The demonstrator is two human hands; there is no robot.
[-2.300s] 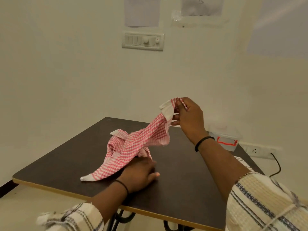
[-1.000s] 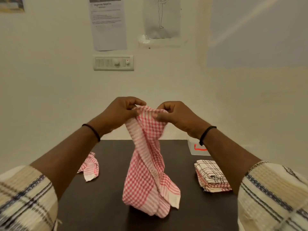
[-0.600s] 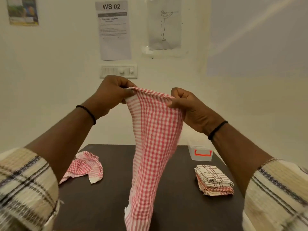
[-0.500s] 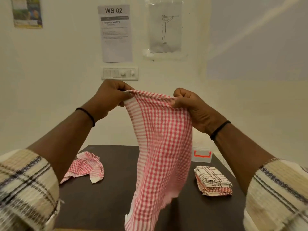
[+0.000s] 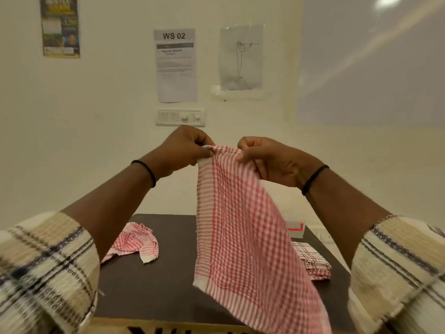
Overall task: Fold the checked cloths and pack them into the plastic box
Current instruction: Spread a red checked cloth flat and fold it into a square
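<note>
You hold the red cloth (image 5: 240, 225) up at 12 o'clock over the table (image 5: 168, 280). Your left hand (image 5: 183, 150) pinches its top edge at one corner, and your right hand (image 5: 269, 160) pinches that edge close by. The cloth hangs open, unfolded. This looks like the spread before the first fold. Next, work your hands out to the corners and lay it flat. A crumpled cloth (image 5: 134, 242) waits at 9 o'clock. Folded cloths (image 5: 313, 261) lie at 3 o'clock, and the box (image 5: 295, 229) stands just beyond them.
</note>
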